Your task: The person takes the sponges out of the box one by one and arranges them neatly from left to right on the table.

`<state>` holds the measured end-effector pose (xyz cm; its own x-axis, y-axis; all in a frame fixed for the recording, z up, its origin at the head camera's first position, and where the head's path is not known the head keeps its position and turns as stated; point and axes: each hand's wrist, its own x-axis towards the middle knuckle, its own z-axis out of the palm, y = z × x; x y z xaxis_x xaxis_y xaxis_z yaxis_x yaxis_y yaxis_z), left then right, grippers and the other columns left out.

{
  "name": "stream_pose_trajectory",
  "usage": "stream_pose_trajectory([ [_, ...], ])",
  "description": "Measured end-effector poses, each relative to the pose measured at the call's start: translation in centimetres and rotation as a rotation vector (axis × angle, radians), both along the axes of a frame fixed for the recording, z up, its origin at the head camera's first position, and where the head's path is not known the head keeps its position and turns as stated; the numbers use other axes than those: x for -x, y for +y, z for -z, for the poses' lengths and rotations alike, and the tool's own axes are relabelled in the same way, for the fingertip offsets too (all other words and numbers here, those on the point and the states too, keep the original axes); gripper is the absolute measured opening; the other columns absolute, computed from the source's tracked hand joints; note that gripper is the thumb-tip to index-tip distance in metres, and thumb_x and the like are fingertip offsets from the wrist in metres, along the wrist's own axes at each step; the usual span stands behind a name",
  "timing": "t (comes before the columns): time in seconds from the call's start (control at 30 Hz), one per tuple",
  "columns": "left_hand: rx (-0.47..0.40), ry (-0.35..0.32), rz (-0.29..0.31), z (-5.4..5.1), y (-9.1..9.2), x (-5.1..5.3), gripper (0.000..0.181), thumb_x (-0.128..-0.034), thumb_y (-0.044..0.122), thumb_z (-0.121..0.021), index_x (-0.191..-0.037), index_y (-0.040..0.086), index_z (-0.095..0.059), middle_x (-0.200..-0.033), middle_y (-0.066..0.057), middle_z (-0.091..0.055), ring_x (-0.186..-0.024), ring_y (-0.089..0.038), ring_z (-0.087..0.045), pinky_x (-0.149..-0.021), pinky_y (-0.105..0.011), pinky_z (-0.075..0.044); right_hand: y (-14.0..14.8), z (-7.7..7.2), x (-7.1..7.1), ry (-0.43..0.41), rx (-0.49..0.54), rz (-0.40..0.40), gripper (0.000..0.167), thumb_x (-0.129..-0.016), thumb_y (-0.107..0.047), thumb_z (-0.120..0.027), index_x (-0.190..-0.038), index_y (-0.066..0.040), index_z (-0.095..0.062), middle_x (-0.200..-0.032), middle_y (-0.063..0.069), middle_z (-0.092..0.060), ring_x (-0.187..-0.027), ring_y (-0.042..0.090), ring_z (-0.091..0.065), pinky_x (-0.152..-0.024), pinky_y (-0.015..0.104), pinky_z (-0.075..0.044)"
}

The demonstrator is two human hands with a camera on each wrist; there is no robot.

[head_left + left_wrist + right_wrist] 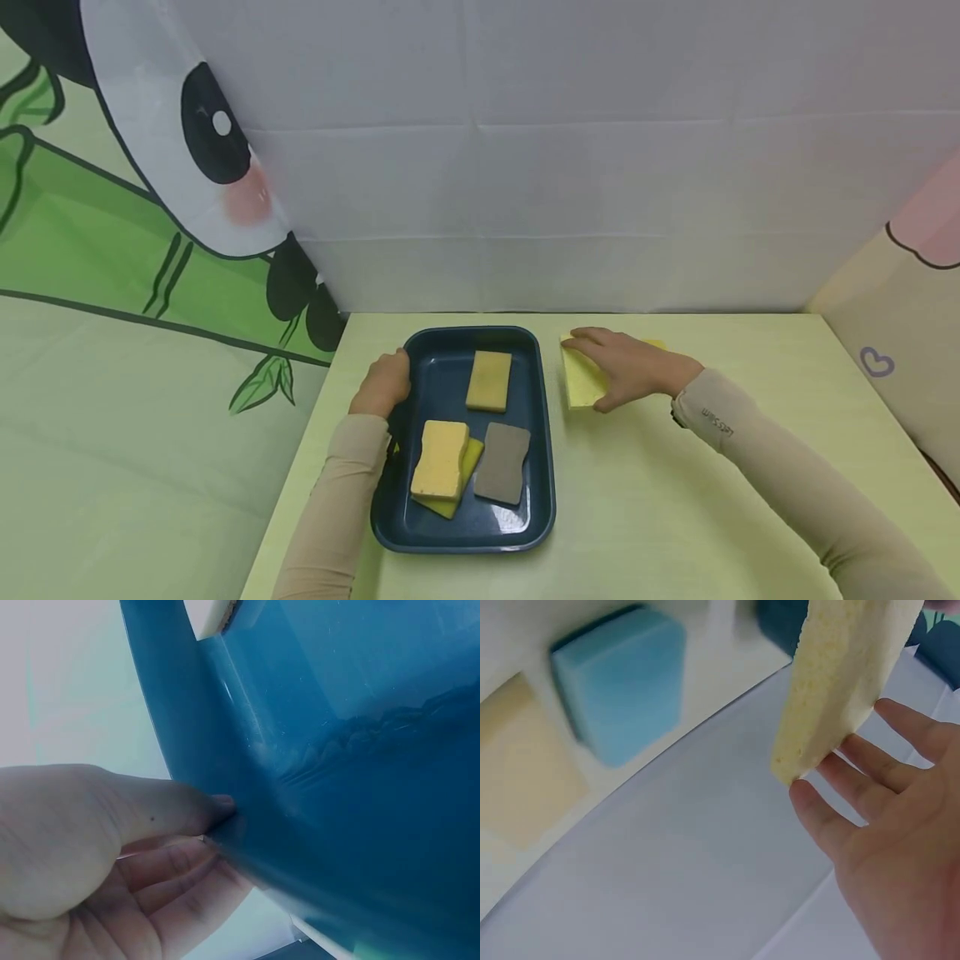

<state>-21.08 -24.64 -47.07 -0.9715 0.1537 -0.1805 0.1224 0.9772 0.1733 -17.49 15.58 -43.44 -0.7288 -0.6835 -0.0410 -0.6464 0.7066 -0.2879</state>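
A dark blue tray point(480, 537) holds several sponges. My left hand point(383, 382) grips its left rim, thumb on the inside and fingers underneath in the left wrist view. Right of the tray, my right hand point(630, 365) holds a pale yellow sponge point(583, 379) by its edges between thumb and fingers; the fingertips touch its side in the right wrist view. Inside the tray lie a yellow sponge point(489, 381) at the back and a grey sponge point(502, 463) at front right. At front left, a light yellow sponge point(438, 460) rests partly over a darker yellow one point(471, 462).
The right wrist view shows a light blue sponge point(622, 686) and a blurred beige block point(526, 769) on the table. Past my right hand, a yellow corner point(656, 342) peeks out. A white sheet point(570, 183) hangs behind the table's point(675, 517) far edge.
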Motion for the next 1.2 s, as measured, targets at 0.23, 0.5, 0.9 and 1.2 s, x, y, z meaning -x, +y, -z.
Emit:
stream_pose_trajectory([
  [0.23, 0.007, -0.003, -0.006, -0.2, 0.1, -0.1, 0.04, -0.0968, -0.005, -0.051, -0.132, -0.021, -0.044, -0.107, -0.035, -0.061, -0.099, -0.047, -0.063, -0.084, -0.053, -0.053, 3.5, 0.4, 0.3, -0.025, 0.018, 0.075, 0.107, -0.066, -0.028, -0.082, -0.155, -0.006, -0.029, -0.157, 0.017, -0.028, -0.137, 0.04, -0.038, -0.105, 0.054, -0.038],
  [0.5, 0.008, -0.001, -0.012, -0.3, 0.1, -0.2, 0.039, -0.0966, -0.006, -0.051, -0.132, -0.021, -0.044, -0.107, -0.035, -0.061, -0.1, -0.047, -0.063, -0.084, -0.053, -0.053, 7.4, 1.0, 1.0, -0.029, 0.056, 0.133, 0.109, -0.066, -0.024, -0.084, -0.155, -0.002, -0.026, -0.157, 0.02, -0.025, -0.137, 0.044, -0.035, -0.102, 0.059, -0.038],
  [0.9, -0.001, -0.002, -0.014, 0.0, 0.1, 0.0, 0.035, -0.0965, -0.006, -0.05, -0.128, -0.021, -0.047, -0.104, -0.034, -0.061, -0.097, -0.046, -0.064, -0.082, -0.052, -0.053, 13.8, 2.0, 1.4, -0.056, 0.053, 0.233, 0.11, -0.069, -0.017, -0.087, -0.154, 0.004, -0.021, -0.156, 0.03, -0.02, -0.139, 0.051, -0.023, -0.104, 0.067, -0.027],
  [1.2, 0.011, -0.022, -0.023, -0.2, 0.3, 0.0, 0.034, -0.097, -0.007, -0.049, -0.128, -0.021, -0.046, -0.105, -0.034, -0.06, -0.098, -0.046, -0.063, -0.083, -0.053, -0.053, 17.4, 4.3, 1.9, -0.08, 0.032, 0.264, 0.11, -0.068, -0.018, -0.087, -0.152, 0.008, -0.021, -0.153, 0.033, -0.022, -0.137, 0.054, -0.022, -0.103, 0.068, -0.027],
])
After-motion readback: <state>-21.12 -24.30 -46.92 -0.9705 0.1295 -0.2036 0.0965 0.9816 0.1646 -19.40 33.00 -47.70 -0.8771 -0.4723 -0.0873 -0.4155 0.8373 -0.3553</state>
